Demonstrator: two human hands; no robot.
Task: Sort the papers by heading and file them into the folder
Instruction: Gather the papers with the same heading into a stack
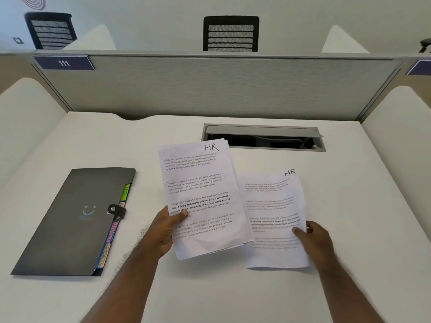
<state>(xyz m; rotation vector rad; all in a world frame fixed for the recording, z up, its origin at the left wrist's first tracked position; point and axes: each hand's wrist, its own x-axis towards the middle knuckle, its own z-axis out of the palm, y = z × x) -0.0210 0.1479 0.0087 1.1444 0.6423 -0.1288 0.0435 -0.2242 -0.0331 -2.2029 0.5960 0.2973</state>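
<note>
White desk point(163, 287) bears a closed grey expanding folder point(70, 220) at left. Beside it, the left hand point(166, 227) pinches a stack of "HR" sheets point(200, 190) by thumb; the right hand point(313, 238) grips a single "HR" sheet point(272, 210).

Bright even light, soft shadows; right sheet point(275, 220) motion-blurred; edges bowed.

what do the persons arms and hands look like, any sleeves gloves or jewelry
Both forearms are bare as far as the frame shows: no sleeves or cuffs in view. The left hand and the right hand wear no gloves, and no rings, watch or bracelet are visible. The left forearm shows some hair along its outer edge. The right hand is slightly blurred.
</note>
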